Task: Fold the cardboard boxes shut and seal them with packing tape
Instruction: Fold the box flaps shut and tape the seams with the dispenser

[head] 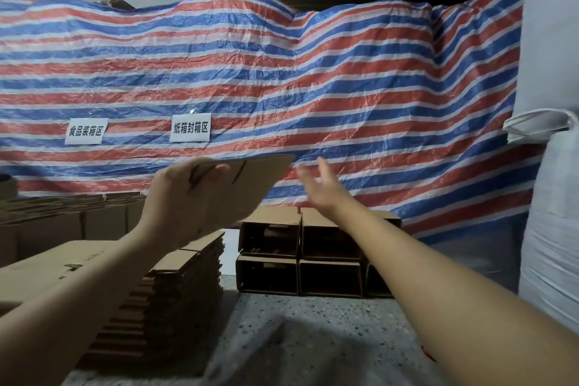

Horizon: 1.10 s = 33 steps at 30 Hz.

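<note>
Before the striped tarpaulin we hold a flattened cardboard box up at a tilt, our left hand gripping its near edge with the fingers curled over the top face and the thumb underneath. Our right hand hangs just beside the box's far corner, not touching it, its fingers straight and spread (a little blurred). Below the tarpaulin, four formed boxes lie stacked two by two on their sides, open mouths towards us. Left of them sits a stack of flat cartons. Two white paper signs are fixed low on the tarpaulin, and a white sack stands at its right end.
</note>
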Motion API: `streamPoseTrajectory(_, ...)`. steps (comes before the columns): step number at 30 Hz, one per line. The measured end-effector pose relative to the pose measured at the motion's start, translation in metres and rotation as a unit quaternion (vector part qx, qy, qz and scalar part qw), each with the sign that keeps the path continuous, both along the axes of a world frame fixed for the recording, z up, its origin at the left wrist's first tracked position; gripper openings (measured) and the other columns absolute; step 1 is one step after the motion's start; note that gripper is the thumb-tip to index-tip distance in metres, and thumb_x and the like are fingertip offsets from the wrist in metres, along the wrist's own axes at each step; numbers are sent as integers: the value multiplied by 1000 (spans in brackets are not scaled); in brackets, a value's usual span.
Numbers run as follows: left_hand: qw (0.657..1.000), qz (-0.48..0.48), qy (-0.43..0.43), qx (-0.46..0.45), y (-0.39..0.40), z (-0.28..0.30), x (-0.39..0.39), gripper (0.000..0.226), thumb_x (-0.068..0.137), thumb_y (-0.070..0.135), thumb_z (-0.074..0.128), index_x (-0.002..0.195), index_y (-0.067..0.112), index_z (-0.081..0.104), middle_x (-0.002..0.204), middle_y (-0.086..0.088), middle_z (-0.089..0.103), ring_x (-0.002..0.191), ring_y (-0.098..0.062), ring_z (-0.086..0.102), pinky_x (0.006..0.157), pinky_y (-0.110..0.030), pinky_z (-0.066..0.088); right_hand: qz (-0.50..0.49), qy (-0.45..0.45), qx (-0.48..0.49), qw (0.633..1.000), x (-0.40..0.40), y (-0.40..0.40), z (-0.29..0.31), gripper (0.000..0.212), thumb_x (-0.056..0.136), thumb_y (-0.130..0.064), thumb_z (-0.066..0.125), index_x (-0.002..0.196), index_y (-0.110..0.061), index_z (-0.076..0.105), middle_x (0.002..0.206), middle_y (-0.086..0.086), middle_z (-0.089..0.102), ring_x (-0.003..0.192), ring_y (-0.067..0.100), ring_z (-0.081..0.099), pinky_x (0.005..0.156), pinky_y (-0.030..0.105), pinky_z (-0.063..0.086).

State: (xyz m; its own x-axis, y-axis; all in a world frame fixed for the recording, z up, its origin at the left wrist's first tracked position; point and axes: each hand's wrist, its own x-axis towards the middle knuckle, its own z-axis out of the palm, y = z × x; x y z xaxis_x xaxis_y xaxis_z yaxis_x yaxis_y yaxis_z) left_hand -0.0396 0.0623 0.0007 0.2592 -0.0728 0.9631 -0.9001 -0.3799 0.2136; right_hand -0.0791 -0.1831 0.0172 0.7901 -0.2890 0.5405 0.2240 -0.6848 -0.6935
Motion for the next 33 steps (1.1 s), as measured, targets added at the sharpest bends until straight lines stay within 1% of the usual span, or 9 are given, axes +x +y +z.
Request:
streamPoseTrajectory(2,994,-87,56,-33,-10,9,-15,12,92,37,63,83,35,70,74,18,70,68,-4,64,56,-21,49,-12,-59,106,993,-5,-9,15,85,96,-70,37,161,-23,10,168,6,19,151,32,26,118,54,31)
streamPoseTrajectory(4,975,-174,125,-53,-19,15,-29,27,84,53,60,80,29,72,75,-1,70,70,-24,65,61,-42,55,-15,-94,166,981,-11,-21,26,79,96,-71,37,156,-20,24,159,6,36,134,26,48,101,42,48)
streamPoseTrajectory(7,932,-268,231,-75,-29,24,-41,32,79,57,60,80,27,70,81,-11,70,81,-31,68,70,-53,60,5,-118,209,971,-28,-42,36,73,94,-72,43,144,-19,45,139,3,57,114,16,59,70,25,46)
streamPoseTrajectory(11,897,-312,298,-97,-43,34,-43,40,73,60,63,88,22,66,82,0,75,80,-15,73,64,-35,58,-7,-135,227,964,-54,-62,43,72,88,-72,54,139,-20,52,129,-2,63,115,21,61,77,29,50)
streamPoseTrajectory(17,893,-207,382,-115,-67,24,-24,43,82,59,66,104,22,66,105,-2,70,103,-21,64,98,-45,51,-66,-152,250,954,-77,-69,22,54,86,-71,59,119,-28,60,112,-8,69,102,19,68,81,34,57)
streamPoseTrajectory(25,888,-190,389,-157,-95,-25,-32,49,89,57,61,121,20,59,109,1,64,102,-16,59,85,-34,49,-80,-99,305,944,-96,-78,-42,54,87,-70,61,114,-24,64,100,-1,76,99,24,72,90,45,58)
streamPoseTrajectory(28,881,-189,408,-145,-102,-55,-38,36,90,56,59,110,27,56,105,3,61,97,-12,58,70,-27,44,-93,-75,331,936,-104,-79,-71,63,86,-70,60,121,-18,64,115,6,73,110,28,68,100,52,52)
streamPoseTrajectory(31,877,-187,420,-138,-103,-80,-45,28,91,56,58,102,30,54,102,3,62,95,-13,59,68,-27,43,-110,-61,349,929,-113,-78,-96,45,90,-62,62,97,-18,70,96,8,78,91,25,74,90,48,58)
streamPoseTrajectory(33,882,-172,416,-139,-103,-90,-50,28,90,58,57,98,30,56,98,3,63,93,-13,60,68,-28,45,-107,-49,356,927,-119,-79,-110,43,92,-59,62,97,-17,71,94,7,78,89,25,74,87,47,59)
